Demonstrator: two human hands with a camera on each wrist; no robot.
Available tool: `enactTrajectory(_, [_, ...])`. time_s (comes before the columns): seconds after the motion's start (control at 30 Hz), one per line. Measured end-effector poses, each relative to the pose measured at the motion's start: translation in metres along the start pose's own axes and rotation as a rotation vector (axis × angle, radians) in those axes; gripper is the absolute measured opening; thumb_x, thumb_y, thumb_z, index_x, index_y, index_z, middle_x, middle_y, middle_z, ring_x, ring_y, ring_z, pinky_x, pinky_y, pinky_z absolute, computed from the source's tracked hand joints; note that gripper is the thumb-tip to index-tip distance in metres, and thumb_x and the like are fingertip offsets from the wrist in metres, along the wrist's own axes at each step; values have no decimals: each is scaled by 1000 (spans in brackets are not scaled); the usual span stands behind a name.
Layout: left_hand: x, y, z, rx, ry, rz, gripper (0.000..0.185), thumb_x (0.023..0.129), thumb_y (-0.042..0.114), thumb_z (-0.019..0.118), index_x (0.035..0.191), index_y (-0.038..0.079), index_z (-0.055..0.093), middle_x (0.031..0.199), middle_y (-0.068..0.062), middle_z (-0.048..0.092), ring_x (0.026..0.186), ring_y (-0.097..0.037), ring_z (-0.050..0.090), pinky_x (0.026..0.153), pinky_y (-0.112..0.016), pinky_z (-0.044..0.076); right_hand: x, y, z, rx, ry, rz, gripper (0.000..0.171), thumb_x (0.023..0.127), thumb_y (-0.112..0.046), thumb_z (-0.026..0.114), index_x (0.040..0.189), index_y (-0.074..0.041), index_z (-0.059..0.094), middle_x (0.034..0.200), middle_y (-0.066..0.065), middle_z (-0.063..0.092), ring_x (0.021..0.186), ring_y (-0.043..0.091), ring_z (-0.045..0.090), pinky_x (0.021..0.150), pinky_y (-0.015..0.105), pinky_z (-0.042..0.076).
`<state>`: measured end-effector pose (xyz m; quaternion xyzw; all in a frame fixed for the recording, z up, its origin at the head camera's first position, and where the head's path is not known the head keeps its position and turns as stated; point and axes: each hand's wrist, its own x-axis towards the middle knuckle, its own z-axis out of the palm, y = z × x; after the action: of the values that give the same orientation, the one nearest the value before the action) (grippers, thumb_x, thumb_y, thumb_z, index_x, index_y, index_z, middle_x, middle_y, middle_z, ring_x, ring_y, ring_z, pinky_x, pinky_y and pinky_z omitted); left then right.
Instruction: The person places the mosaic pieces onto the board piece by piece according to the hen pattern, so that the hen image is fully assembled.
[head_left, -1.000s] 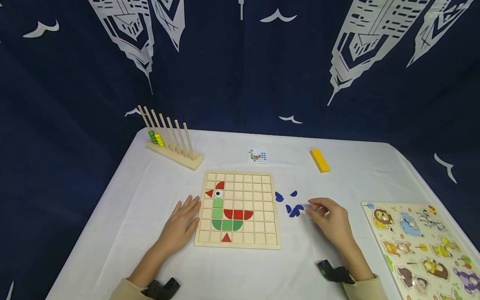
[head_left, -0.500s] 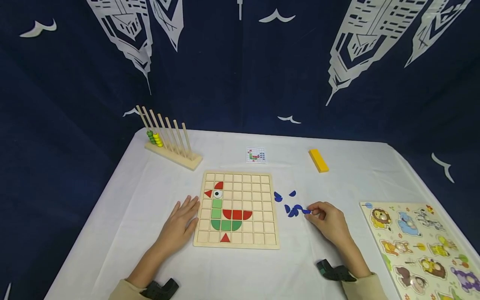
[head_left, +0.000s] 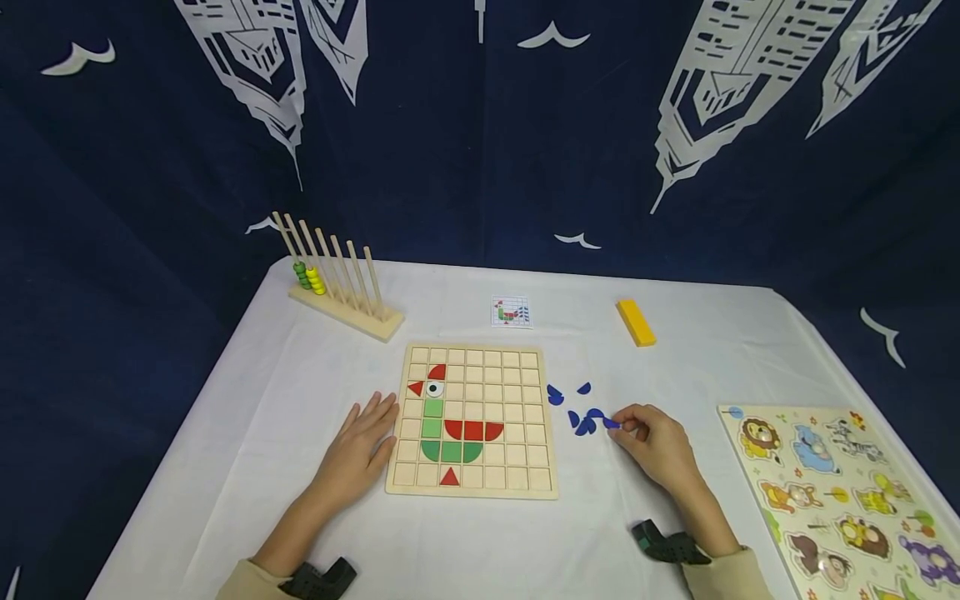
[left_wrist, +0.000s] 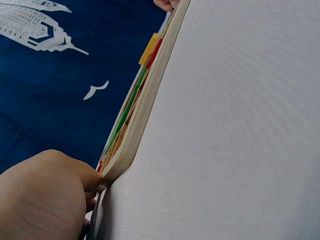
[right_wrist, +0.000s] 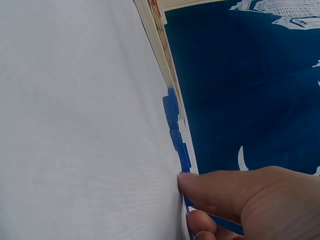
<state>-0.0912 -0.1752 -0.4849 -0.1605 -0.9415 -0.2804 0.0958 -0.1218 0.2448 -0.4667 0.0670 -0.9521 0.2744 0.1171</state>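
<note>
A wooden grid board [head_left: 517, 483] lies on the table, with red, green and eye-marked pieces set in it as a bird. Beside its left edge rests my left hand [head_left: 360, 450], fingers extended and fingertips right at the rim. My right hand [head_left: 660, 446] pinches a blue curved piece [head_left: 611, 423] between thumb and forefinger, low over the cloth right of the board. Several more blue pieces [head_left: 575, 418] lie loose between that hand and the board. In the right wrist view the thumb [right_wrist: 215, 190] covers part of the held piece.
A picture card [head_left: 512, 312] lies behind the board, and a yellow block [head_left: 637, 322] sits back right. At the back left stands a peg rack [head_left: 348, 312] with green and yellow beads. An animal puzzle board [head_left: 847, 500] occupies the right side.
The right hand has lowered slightly, and a blue piece now shows at its fingertips. The left hand stays in place beside the board.
</note>
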Motion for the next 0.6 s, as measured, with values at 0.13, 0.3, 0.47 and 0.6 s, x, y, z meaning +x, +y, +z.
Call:
enactTrajectory(0.13, [0,0,0,3,-1,1,44,86,13,54,128,2,46,139,-8,38,132,-25,27,108,-48,15,1,0,1,-5,3,-16,14,69,-16,75,79,-15,65,64,-8,49,52,5,38,44,19,30])
enactTrajectory(0.3, [-1,-1,-1,0,2,1,44,86,13,54,128,2,46,139,-8,38,132,-25,26,108,-48,14,2,-1,1,0,-4,-42,11,72,-15,72,79,-16,65,63,-8,48,51,5,38,44,19,30])
enactTrajectory(0.47, [-1,-1,0,0,-8,-1,44,87,14,53,129,2,45,139,-8,36,133,-24,25,108,-47,13,3,-3,-2,8,-12,-40,9,74,-12,70,81,-15,65,64,-6,50,52,6,40,45,19,32])
enactTrajectory(0.6, [-1,-1,0,0,-7,0,44,87,14,54,129,2,45,139,-8,37,133,-23,25,108,-47,13,8,-14,-6,12,-35,-65,10,75,-12,69,85,-14,65,66,-6,51,56,7,41,46,20,35])
